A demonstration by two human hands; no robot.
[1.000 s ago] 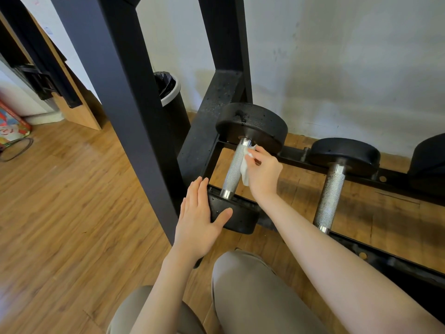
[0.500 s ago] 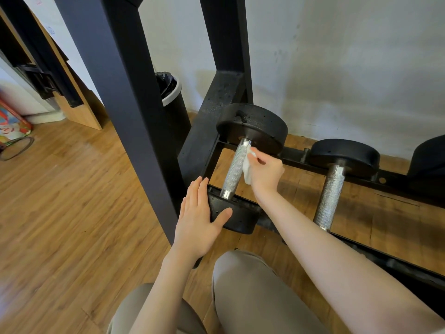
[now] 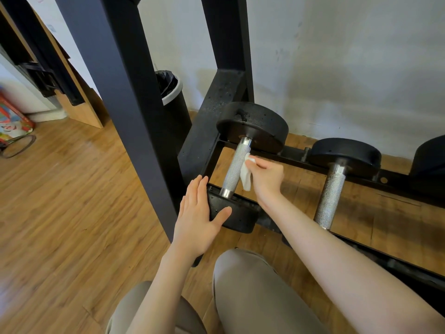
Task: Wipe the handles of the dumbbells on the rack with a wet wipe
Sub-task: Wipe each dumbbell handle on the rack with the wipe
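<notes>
I see the right hand (image 3: 266, 178) pinching a white wipe (image 3: 246, 174) against the right side of the knurled handle (image 3: 234, 168) of the leftmost dumbbell (image 3: 250, 127), which lies across the bottom rails of the rack (image 3: 134, 97). My left hand (image 3: 197, 218) lies flat, fingers straight, on that dumbbell's near weight (image 3: 232, 214), thumb over its front. Second dumbbell (image 3: 345, 153) sits to the right, untouched. Bin (image 3: 172, 92) behind the rack post.

one head-worn wide-angle view looks forward and steeply down from just above the person's knees (image 3: 252, 292), close to the rack's (image 3: 298, 161) bottom rail, taking in the floor (image 3: 60, 213) at left and the wall (image 3: 337, 68) behind.
</notes>
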